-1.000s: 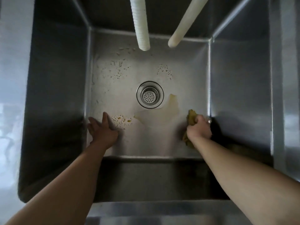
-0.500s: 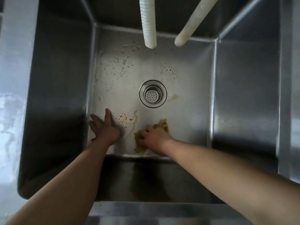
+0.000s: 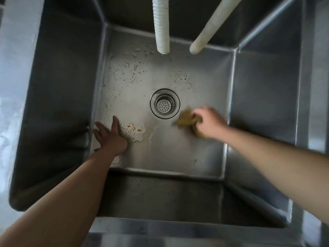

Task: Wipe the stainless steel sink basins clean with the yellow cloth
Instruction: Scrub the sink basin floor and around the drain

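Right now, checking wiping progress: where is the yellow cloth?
Head view: the crumpled yellow cloth lies on the basin floor, gripped by the right hand, just right of the round drain strainer.

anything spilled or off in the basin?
Yes: an orange-flecked puddle sits beside the left hand, with speckled droplets beyond the drain. The right hand holds the yellow cloth right of the drain, away from both.

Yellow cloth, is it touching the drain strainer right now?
Apart. The head view shows bare steel between the yellow cloth and the drain strainer.
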